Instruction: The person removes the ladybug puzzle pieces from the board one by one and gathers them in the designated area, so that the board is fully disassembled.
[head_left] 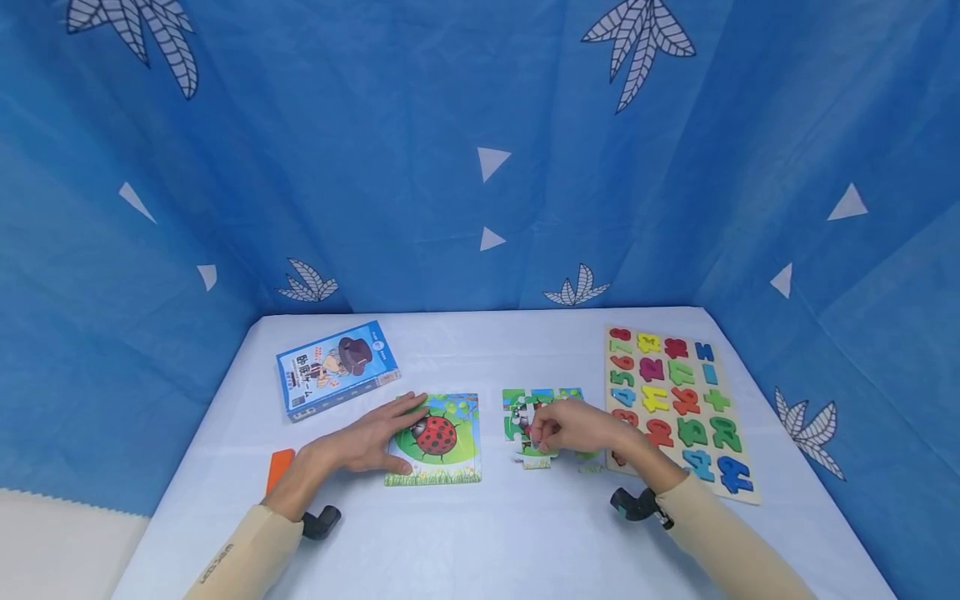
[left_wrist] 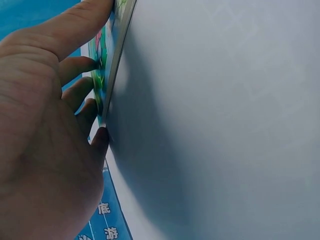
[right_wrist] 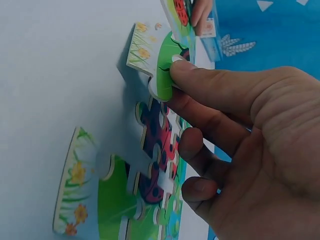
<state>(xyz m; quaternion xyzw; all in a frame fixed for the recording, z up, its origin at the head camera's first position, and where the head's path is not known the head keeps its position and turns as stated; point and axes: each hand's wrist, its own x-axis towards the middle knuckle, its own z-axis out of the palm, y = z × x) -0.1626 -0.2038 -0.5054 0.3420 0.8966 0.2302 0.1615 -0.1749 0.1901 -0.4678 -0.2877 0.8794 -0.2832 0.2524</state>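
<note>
My left hand (head_left: pixel 375 437) rests on the left part of a square ladybug picture board (head_left: pixel 467 454), its fingers spread and its thumb near the lower edge. To the right lies a partly assembled ladybug jigsaw puzzle (head_left: pixel 514 402), with gaps between some pieces. My right hand (head_left: pixel 577 425) is over this puzzle. Between thumb and fingers it pinches a puzzle piece (right_wrist: pixel 165 75) with grass, flowers and green on it, tilted above the puzzle's lower edge. In the right wrist view, a grass-edged corner piece (right_wrist: pixel 75 185) lies at the puzzle's other end.
A blue game box (head_left: pixel 337 371) lies at the back left. On the right is a wooden number board (head_left: pixel 675 417) with colourful numerals, close to my right forearm. An orange block (head_left: pixel 280 468) is partly hidden by my left wrist. Blue curtains (head_left: pixel 525 183) surround the white table (head_left: pixel 465 542).
</note>
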